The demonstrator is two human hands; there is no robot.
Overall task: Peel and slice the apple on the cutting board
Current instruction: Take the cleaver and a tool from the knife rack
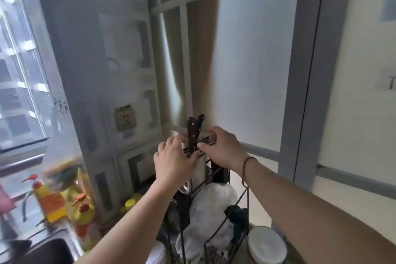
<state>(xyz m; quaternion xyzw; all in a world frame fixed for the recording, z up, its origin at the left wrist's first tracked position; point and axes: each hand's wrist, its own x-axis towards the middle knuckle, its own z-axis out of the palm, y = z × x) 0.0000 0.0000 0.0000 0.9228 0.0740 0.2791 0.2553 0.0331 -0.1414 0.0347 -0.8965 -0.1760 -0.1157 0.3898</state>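
Both my hands reach up to the black wire knife rack (204, 141). My left hand (174, 159) curls loosely at its near bars; my right hand (222, 148) pinches the top rail. Two dark riveted knife handles (192, 130) stand upright between them. No apple or cutting board shows.

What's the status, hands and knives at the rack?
Both hands, left hand and right hand, at the knife rack. Two knife handles upright between them. No apple or board visible.

Dark riveted wood-look knife handles (194, 133); thin black metal wire rack (216, 180); frosted matt glass panels (252, 60); glossy white bowl (266, 244); glossy plastic bottles (51, 201).
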